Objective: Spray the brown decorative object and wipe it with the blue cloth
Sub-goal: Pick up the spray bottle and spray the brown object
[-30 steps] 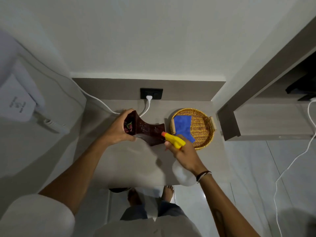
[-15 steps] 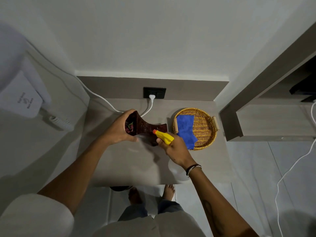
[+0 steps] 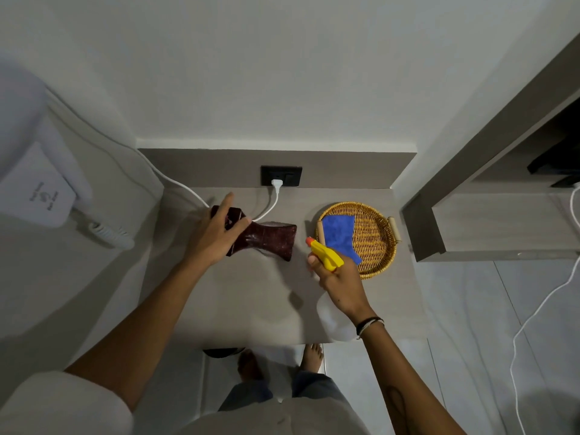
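The brown decorative object [image 3: 270, 238], a dark glossy vase shape, lies tilted on its side over the grey table [image 3: 251, 302]. My left hand [image 3: 216, 235] grips its left end, index finger stretched out. My right hand [image 3: 337, 277] holds a spray bottle [image 3: 326, 255] with a yellow head and orange nozzle; the nozzle points at the object from a short gap to its right. The bottle's clear body [image 3: 334, 321] hangs below my wrist. The blue cloth [image 3: 340, 235] lies in a round wicker tray [image 3: 376, 243] at the back right.
A black wall socket [image 3: 281, 175] with a white plug and cable [image 3: 273, 202] sits behind the object. A white padded surface with a corded device [image 3: 40, 196] is at the left. A wooden shelf unit [image 3: 470, 215] stands right. My bare feet [image 3: 282, 361] show below the table edge.
My left hand turned the object and shifted its grip, index finger now extended. My right hand drew the spray bottle back to the right, away from the object.
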Motion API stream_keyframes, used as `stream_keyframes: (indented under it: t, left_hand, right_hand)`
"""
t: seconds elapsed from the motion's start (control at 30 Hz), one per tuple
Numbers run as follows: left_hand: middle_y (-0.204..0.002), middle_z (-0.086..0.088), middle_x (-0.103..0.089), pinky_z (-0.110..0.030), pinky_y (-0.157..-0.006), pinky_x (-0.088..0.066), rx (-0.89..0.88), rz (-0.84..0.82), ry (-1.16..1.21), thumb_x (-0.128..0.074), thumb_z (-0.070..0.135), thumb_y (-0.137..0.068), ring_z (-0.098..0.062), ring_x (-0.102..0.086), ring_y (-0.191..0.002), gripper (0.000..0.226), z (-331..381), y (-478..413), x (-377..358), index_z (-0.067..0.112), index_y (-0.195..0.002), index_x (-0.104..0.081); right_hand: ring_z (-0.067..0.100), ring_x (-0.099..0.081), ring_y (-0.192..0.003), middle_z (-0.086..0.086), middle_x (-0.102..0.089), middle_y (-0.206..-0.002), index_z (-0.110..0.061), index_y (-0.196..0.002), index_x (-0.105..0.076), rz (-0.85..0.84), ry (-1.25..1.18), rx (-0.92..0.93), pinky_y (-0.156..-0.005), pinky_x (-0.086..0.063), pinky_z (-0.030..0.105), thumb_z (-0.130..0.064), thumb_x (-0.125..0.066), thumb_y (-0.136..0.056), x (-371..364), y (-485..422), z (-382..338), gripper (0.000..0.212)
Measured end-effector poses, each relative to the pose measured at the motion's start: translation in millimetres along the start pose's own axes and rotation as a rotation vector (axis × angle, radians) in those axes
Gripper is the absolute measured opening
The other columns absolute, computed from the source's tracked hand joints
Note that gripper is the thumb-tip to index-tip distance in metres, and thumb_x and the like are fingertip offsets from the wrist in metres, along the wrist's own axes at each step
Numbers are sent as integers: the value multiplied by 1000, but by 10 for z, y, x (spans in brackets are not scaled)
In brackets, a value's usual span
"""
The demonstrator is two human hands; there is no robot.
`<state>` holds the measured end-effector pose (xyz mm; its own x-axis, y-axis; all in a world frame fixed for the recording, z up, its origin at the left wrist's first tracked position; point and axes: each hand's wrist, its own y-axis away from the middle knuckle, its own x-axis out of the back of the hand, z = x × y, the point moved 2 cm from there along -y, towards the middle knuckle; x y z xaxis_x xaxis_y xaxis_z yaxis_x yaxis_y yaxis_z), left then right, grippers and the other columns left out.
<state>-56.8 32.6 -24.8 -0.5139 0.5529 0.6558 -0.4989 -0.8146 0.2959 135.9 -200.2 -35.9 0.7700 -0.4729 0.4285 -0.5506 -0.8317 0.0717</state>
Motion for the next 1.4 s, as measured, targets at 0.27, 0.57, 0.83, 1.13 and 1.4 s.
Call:
stream_keyframes:
  t: [0.27,0.57,0.83,1.13,1.4]
  left_hand:
    - [-158,-18,-49,-54,-114,-52,159,-64,1,-61,96,-64,-39,-57,-137,116,33,-84,89,30,-158,-48]
    - [-150,-8,-53,-54,-117,-50,-16,-168,87,-98,42,-71,-30,-56,-138,95,21,3,104,25,-154,-54]
    - [-182,0,-12,-52,-133,-28,-87,-302,21,-92,82,-50,-23,-18,-167,150,-34,51,168,33,-174,-23]
    - [-126,3,-60,-42,-96,-51,-292,-90,-301,-105,39,-47,-26,-62,-119,102,53,-39,213,20,-137,-62]
    - [-100,2,-79,-48,-84,-66,33,-33,13,-89,75,-54,-22,-78,-92,72,30,-39,166,27,-105,-71]
  right_hand:
    - [31,-57,-67,11,-64,-78,-28,-147,-63,-69,8,6,-66,-53,41,-30,-64,-106,8,-131,-66,41]
    - [-8,-61,-70,-29,-64,-81,-27,-134,-70,-257,71,128,-67,-43,10,-27,-66,-106,-281,-243,-201,28]
    - [11,-71,-99,3,-75,-121,-25,-150,-60,-233,57,134,-89,-62,35,-28,-62,-108,-335,-344,-261,42]
    - [-5,-59,-72,-31,-60,-78,-22,-135,-70,-176,68,106,-67,-41,11,-27,-66,-106,-227,-318,-167,30]
    - [19,-61,-73,1,-67,-83,-21,-120,-74,-217,122,123,-68,-51,38,-40,-66,-104,-128,-209,-80,26]
